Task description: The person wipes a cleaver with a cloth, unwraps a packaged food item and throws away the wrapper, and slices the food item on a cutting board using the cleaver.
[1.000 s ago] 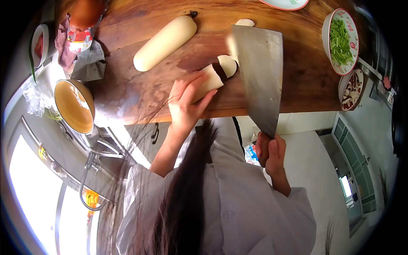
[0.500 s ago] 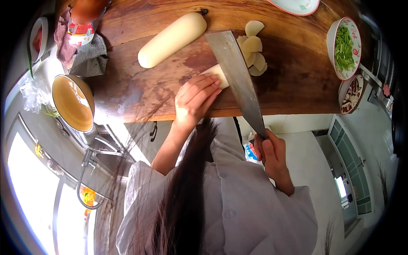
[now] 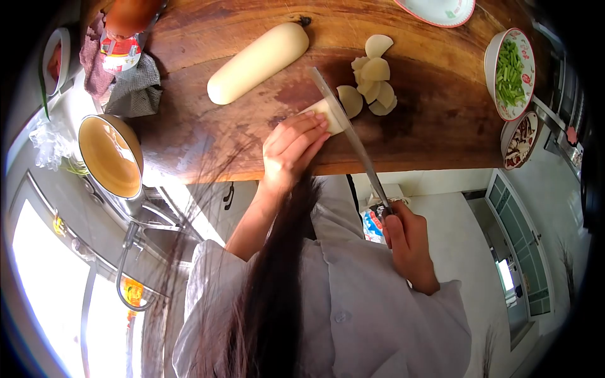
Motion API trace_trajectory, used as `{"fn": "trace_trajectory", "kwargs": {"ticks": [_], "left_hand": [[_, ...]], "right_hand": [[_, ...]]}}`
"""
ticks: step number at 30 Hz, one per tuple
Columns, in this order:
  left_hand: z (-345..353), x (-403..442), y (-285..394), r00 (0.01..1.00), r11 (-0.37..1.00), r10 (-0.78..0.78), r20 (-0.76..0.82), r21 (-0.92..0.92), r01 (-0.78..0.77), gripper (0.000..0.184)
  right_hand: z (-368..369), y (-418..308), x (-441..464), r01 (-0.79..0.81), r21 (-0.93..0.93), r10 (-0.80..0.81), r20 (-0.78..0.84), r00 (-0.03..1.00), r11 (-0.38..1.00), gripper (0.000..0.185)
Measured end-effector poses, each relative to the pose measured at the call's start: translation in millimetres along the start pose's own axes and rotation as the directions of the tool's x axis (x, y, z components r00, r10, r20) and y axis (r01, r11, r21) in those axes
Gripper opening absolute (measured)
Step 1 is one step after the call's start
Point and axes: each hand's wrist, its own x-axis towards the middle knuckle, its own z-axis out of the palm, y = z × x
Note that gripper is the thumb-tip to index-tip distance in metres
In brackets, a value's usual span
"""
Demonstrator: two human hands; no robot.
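My left hand (image 3: 291,148) presses a pale peeled piece of root vegetable (image 3: 328,115) down on the wooden table (image 3: 208,138), its fingers bent over the top. My right hand (image 3: 408,242) is wrapped round the handle of a cleaver (image 3: 360,151). The blade stands nearly on edge at the right end of the piece, so mostly its spine shows. To the right of the blade lie several thin pale slices (image 3: 376,70), one close beside it. A larger peeled piece, pale and long (image 3: 258,63), rests farther back to the left.
At the right edge stand a bowl of chopped greens (image 3: 512,72) and a smaller bowl of chopped dark-and-white pieces (image 3: 522,142). A yellow-lined bowl (image 3: 112,157) is at left, near cloths (image 3: 133,88). A white plate (image 3: 438,7) sits at the back. Long hair hangs in front of me.
The cleaver has turned from showing its broad face to standing on edge. Another slice now lies separate just right of the blade. My right hand has shifted slightly downward.
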Motion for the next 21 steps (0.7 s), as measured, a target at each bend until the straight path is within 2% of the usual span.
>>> {"fn": "trace_trajectory", "kwargs": {"ticks": [14,17,19,21], "left_hand": [[-1,3,-3,0.999,1.0,-0.005,0.05,-0.025,0.006,0.022],[-3,5,-1,0.998,0.999,-0.01,0.061,-0.049,0.013,0.023],[-4,6,-1,0.998,0.998,-0.015,0.059,-0.054,0.018,0.023],[-6,7,-1,0.998,0.998,-0.023,0.066,-0.052,0.027,0.023]], "right_hand": [[5,6,13,-0.006,-0.002,0.006,0.002,1.0,1.0,0.025],[19,22,21,0.019,-0.027,-0.02,-0.071,0.997,0.999,0.023],[31,34,30,0.152,-0.161,-0.176,-0.151,0.973,0.975,0.021],[38,40,34,0.186,-0.13,-0.205,-0.154,0.967,0.974,0.02]]}}
